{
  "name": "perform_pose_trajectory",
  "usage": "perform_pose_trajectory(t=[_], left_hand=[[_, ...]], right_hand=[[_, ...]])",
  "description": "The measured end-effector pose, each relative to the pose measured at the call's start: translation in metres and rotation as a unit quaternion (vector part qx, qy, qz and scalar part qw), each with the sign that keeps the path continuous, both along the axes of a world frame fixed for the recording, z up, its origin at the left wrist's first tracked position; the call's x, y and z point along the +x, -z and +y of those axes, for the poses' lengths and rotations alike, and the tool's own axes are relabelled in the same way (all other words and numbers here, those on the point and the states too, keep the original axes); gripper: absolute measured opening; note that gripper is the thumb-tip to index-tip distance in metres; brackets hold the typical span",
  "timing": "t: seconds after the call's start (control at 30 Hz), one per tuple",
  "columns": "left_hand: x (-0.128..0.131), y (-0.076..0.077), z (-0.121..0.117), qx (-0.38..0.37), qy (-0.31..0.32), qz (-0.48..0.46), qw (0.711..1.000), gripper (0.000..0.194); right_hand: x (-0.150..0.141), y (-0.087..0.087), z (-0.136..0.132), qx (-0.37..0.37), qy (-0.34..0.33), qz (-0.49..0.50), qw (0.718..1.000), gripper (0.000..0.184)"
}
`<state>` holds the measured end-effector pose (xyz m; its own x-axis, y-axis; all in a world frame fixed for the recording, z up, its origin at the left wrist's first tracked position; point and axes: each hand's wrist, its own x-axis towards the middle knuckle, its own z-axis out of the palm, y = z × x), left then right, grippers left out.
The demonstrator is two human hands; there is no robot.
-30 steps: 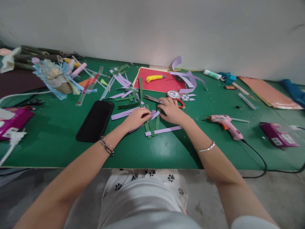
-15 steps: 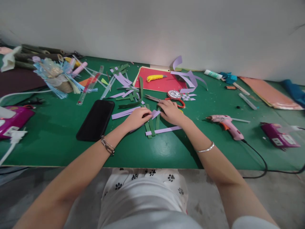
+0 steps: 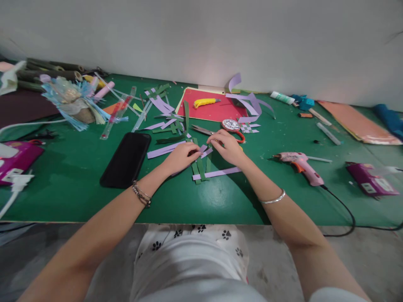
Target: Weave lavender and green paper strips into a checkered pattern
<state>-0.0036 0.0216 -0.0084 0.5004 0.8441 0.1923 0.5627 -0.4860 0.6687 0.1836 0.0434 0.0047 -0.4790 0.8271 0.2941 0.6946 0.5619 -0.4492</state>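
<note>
Woven green and lilac paper strips lie on the table between my hands. My left hand (image 3: 185, 156) is closed with thumb and fingers on a short lilac paper strip (image 3: 207, 152) that pokes out to the right. My right hand (image 3: 227, 147) has its fingertips pinched at the top of a green paper strip (image 3: 208, 162). Across the bottom of the weave runs a longer lilac strip (image 3: 222, 172), its right end passing near my right wrist. Red-handled scissors (image 3: 201, 130) lie just behind my right hand, which partly covers them.
A black phone (image 3: 126, 160) lies left of my left forearm. On the right are a pink glue gun (image 3: 300, 164) with its cord and a purple power box (image 3: 372, 179). Behind my hands are red paper (image 3: 208, 112), a yellow cutter (image 3: 204, 102) and loose strips (image 3: 162, 105).
My right hand's fingers have drawn up and curled, lifting slightly at the green strip's top. The lilac strip in my left hand has shifted slightly.
</note>
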Motion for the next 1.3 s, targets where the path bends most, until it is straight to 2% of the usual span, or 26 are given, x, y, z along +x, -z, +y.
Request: perform_pose_trajectory(t=[0.17, 0.27, 0.47, 0.63, 0.7, 0.8, 0.93, 1.13, 1.3], left_hand=[[0.0, 0.0, 0.0, 0.004, -0.003, 0.002, 1.0, 0.022], [0.0, 0.001, -0.001, 0.008, -0.004, 0.005, 1.0, 0.021], [-0.001, 0.002, -0.001, 0.005, -0.003, 0.005, 1.0, 0.021], [-0.001, 0.002, -0.001, -0.001, -0.005, 0.004, 1.0, 0.022], [0.0, 0.001, -0.001, 0.001, -0.007, 0.005, 1.0, 0.022], [0.0, 0.001, -0.001, 0.007, -0.004, 0.007, 1.0, 0.02], [0.0, 0.002, 0.0, 0.008, -0.005, 0.012, 1.0, 0.02], [0.0, 0.003, 0.0, 0.01, -0.002, 0.015, 1.0, 0.022], [0.0, 0.001, -0.001, 0.0, 0.002, 0.008, 1.0, 0.018]], right_hand=[[-0.001, 0.012, 0.002, 0.026, 0.048, -0.075, 0.996, 0.024], [-0.001, 0.017, 0.003, 0.039, 0.052, -0.131, 0.989, 0.024], [-0.004, 0.015, 0.0, 0.032, 0.058, -0.155, 0.986, 0.019], [-0.001, 0.014, 0.0, 0.024, 0.058, -0.067, 0.996, 0.006], [0.001, 0.014, 0.001, 0.01, 0.048, -0.003, 0.999, 0.009], [0.006, 0.011, 0.002, -0.061, 0.005, 0.101, 0.993, 0.014], [0.01, 0.003, -0.001, -0.148, -0.027, 0.196, 0.969, 0.015], [0.01, -0.007, -0.008, -0.2, -0.057, 0.236, 0.949, 0.015], [0.0, -0.001, -0.009, -0.23, -0.1, 0.252, 0.935, 0.012]])
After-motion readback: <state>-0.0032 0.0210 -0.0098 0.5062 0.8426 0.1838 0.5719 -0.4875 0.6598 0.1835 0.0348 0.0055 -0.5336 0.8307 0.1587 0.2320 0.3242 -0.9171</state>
